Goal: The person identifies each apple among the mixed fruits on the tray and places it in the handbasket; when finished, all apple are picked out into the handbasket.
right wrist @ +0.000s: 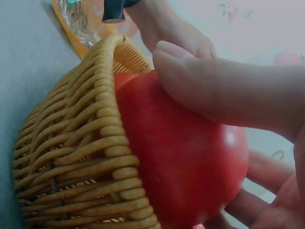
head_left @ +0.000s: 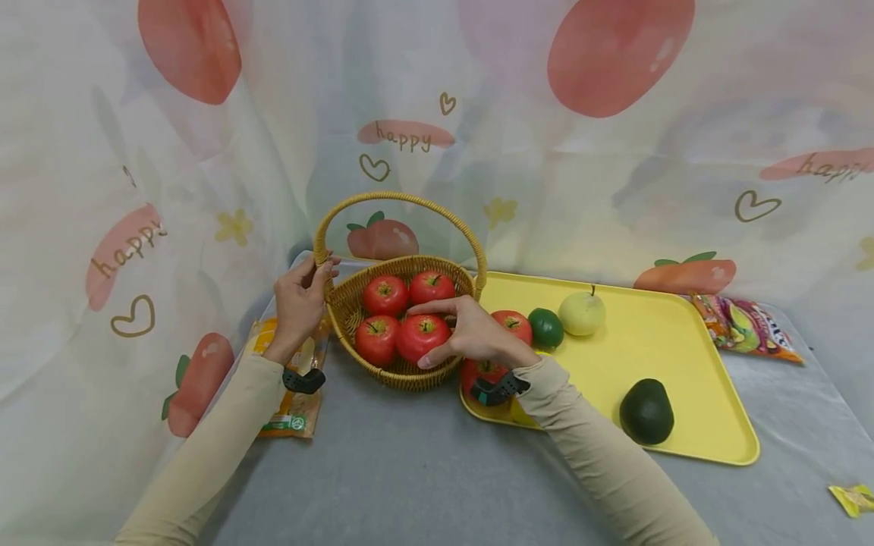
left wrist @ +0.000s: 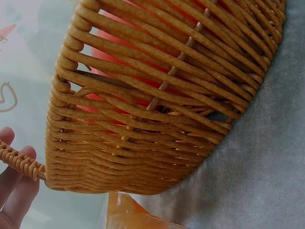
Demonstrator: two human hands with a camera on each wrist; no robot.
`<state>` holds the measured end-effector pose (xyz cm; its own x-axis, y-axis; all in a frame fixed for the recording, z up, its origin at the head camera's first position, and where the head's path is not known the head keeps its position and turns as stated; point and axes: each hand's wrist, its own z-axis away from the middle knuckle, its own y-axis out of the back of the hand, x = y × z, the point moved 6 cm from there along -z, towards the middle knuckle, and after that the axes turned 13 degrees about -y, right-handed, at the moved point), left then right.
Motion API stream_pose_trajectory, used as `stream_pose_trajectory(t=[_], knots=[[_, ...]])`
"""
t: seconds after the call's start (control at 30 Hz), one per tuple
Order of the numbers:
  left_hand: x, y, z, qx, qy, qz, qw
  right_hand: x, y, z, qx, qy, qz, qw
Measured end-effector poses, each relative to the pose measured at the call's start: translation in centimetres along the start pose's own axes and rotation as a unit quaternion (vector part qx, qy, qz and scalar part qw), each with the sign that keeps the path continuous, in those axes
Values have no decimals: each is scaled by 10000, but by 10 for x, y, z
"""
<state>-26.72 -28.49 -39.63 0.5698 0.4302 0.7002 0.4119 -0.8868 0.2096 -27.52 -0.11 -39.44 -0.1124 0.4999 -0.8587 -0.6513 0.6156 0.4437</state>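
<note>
A wicker basket (head_left: 410, 379) with a tall arched handle (head_left: 392, 196) stands left of the tray. Pinching the foot of that handle is my left hand (head_left: 300, 297), at the basket's left side. Inside the basket my right hand (head_left: 474, 330) grips a red apple (head_left: 423, 338), thumb on the near side and fingers over the far side. In the right wrist view this apple (right wrist: 186, 148) bulges above the woven rim (right wrist: 119, 138). Several other red apples (head_left: 385, 294) lie around it in the basket. Red also shows through the weave (left wrist: 143, 129) in the left wrist view.
A yellow tray (head_left: 683, 334) on the right bears a pear (head_left: 583, 313), a lime (head_left: 545, 327), an avocado (head_left: 646, 412), more red apples (head_left: 514, 324) and a yellow item partly under my sleeve. Snack bags (head_left: 747, 327) (head_left: 290, 409) flank the setup; a small yellow packet (head_left: 853, 499) lies far right.
</note>
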Motion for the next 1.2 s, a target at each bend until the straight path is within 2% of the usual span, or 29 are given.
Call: stream_pose_trajectory(t=[0.33, 0.67, 1.0, 1.2], knots=[[0, -3, 0, -36, 34, -38, 10000, 2, -3, 0, 172, -178, 361, 9990], [1, -2, 1, -25, 61, -8, 10000, 3, -7, -1, 365, -193, 1005, 9941], [0, -1, 1, 23, 86, 45, 9999, 2, -10, -4, 506, -120, 1593, 9859], [0, -1, 1, 57, 87, 76, 9999, 2, -13, -5, 710, -38, 2099, 9751]])
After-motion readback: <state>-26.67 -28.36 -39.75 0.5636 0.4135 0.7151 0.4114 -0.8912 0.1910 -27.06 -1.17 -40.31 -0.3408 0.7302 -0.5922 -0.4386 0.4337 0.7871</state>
